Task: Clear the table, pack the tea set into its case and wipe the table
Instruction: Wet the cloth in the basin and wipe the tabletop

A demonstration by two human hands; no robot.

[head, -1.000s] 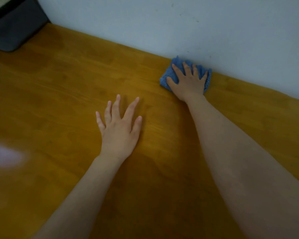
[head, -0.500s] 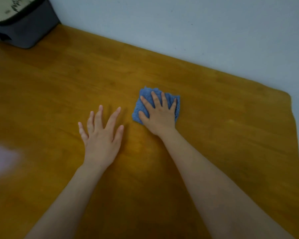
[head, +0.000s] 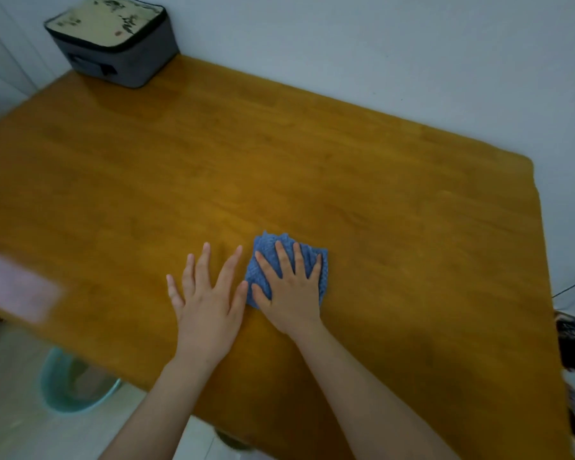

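One wooden table [head: 312, 167], one grey zipped case [head: 113, 44], one folded blue cloth [head: 266, 257], two bare hands, left hand [head: 206, 310] and right hand [head: 291, 302], and one teal basin [head: 52, 393] on the floor.

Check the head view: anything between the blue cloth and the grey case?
Nothing. In the head view only bare wooden table runs from the blue cloth under the right hand to the grey case at the far left corner.

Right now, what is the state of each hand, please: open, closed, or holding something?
Left hand: open, flat on the table, holding nothing.
Right hand: open, fingers spread, pressing the blue cloth on the table.
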